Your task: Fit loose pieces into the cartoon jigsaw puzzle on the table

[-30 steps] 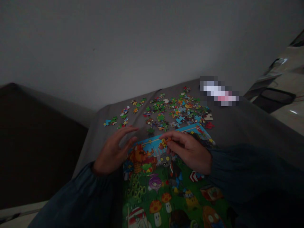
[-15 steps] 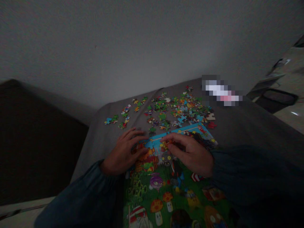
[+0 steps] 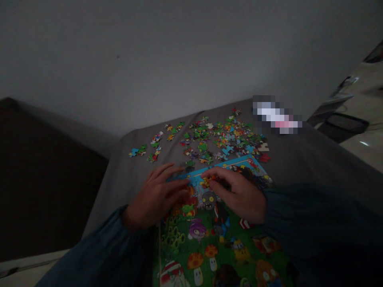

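over the puzzle [image 3: 209,239] our left hand [image 3: 155,195] lies flat, released; our right hand [image 3: 239,191] pinches an orange piece [image 3: 207,182]. dim light risks misplacing it.

A colourful cartoon jigsaw puzzle [image 3: 215,243], largely assembled with mushrooms, plants and a grey zombie face on green, lies flat on the grey cloth-covered surface [image 3: 299,159], reaching to its near edge. Its blue top border sits just below a scatter of loose puzzle pieces [image 3: 221,137] spread toward the far edge. A small orange piece [image 3: 207,182] rests on that blue border.
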A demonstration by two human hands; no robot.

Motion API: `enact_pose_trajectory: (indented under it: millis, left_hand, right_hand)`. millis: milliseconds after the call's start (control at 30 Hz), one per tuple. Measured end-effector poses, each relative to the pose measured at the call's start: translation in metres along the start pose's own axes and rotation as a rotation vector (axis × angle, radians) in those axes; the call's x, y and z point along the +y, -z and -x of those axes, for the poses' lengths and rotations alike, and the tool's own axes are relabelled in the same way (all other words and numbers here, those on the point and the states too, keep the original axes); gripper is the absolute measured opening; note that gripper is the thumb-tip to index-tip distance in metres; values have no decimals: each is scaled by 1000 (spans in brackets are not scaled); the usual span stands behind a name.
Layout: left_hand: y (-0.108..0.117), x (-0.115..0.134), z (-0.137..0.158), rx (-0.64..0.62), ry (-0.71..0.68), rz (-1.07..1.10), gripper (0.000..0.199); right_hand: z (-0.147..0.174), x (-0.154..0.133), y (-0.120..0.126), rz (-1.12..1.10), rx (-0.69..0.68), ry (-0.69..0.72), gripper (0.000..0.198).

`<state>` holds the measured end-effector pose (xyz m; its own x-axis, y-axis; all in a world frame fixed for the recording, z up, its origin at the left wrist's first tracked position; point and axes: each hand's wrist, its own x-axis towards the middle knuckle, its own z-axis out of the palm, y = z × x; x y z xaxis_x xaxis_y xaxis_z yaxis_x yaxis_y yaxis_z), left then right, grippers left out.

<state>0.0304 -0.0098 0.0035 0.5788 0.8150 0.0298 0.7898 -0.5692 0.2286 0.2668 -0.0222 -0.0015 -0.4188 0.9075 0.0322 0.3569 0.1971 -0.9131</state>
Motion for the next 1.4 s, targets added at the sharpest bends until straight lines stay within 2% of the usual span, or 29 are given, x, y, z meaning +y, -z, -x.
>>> enact_pose_trajectory:
  millis: [133, 267, 433, 567, 767, 933, 1033, 1167, 1300, 1400]
  left_hand:
    - [0, 3, 2, -72, -8, -11, 37]
    - [1, -4, 6, -112, 69, -11, 49]
    - [0, -19, 16, -170, 176, -30, 59]
    - [-4, -22, 18, -135, 176, -39, 58]
    - [-5, -21, 17, -138, 170, 0, 57]
    - [-3, -20, 17, -167, 188, -3, 57]
    - [-3, -20, 17, -157, 193, -9, 58]
    - [-1, -21, 16, -97, 154, 1, 58]
    - [10, -8, 12, 11, 91, 95, 50]
    - [18, 14, 10, 74, 42, 304, 40]
  right_hand:
    - [-1, 6, -5, 234, -59, 195, 18]
    - [-3, 12, -8, 409, -106, 331, 22]
    - [-1, 11, -10, 570, -160, 343, 36]
    - [1, 9, -6, 621, -168, 352, 37]
    - [-1, 6, 14, 669, -200, 366, 33]
    - [-6, 6, 15, 599, -220, 291, 16]
    - [-6, 5, 13, 462, -212, 329, 8]
    - [-3, 3, 12, 314, -121, 482, 23]
    - [-3, 3, 10, 219, -57, 475, 26]
    - [-4, 4, 8, 189, -45, 473, 25]
